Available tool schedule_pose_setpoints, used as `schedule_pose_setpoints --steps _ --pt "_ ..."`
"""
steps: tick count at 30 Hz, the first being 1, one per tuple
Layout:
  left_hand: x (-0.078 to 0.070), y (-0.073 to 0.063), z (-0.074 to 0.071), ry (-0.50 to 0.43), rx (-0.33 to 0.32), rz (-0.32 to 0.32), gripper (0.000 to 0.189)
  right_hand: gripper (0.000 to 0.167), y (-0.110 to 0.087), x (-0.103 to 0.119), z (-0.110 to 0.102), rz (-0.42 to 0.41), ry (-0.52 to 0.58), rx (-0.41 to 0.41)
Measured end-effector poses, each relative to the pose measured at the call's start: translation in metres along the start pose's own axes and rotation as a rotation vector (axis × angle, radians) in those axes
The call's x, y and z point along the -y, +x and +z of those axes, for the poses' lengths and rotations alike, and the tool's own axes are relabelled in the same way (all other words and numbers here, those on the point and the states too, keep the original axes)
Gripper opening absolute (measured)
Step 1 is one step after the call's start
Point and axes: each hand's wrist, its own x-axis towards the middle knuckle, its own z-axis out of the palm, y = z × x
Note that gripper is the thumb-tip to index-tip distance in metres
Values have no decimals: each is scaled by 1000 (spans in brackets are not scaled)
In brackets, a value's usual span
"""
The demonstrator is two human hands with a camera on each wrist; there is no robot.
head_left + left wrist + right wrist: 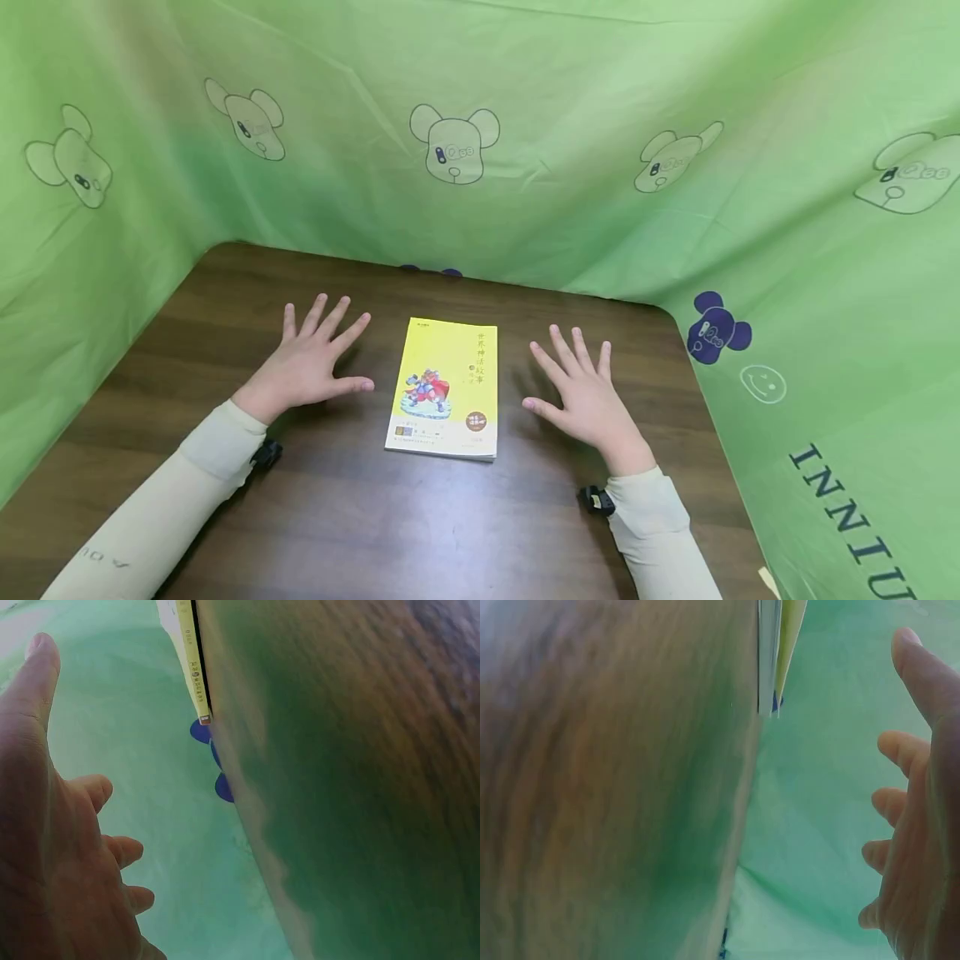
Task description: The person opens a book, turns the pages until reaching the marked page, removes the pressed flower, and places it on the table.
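Observation:
A yellow paperback book [446, 383] lies flat on the dark wooden table, its cover showing a small caped figure and a white band along the bottom. To its left is my left hand [307, 362], palm down with fingers spread and straight. My right hand [585, 396] is spread the same way on the book's other side. Both hands hold nothing and are apart from the book. The left wrist view catches the book's spine [192, 664] edge-on beyond the thumb. In the right wrist view the page edges [769, 656] of the book show.
The brown table [360, 517] has rounded far corners. A green curtain [540, 225] printed with bear heads hangs close behind and along both sides. Each wrist carries a small black camera, as on the right wrist camera [597, 501], below pale sleeves.

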Motion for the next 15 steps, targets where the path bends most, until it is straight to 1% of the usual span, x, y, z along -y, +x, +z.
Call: schedule_pose_setpoints --steps 6,9,13,15 --pt "-2 2 2 -17 -8 18 106 89 -2 3 -1 -8 5 -6" --pt "-2 3 3 -9 -5 11 106 89 -1 5 -3 -15 2 -13" --pt "-2 4 1 0 -16 1 106 89 2 9 -5 -33 -3 -19" --pt "-2 4 0 2 -24 6 107 89 4 11 -6 -42 -4 -19"
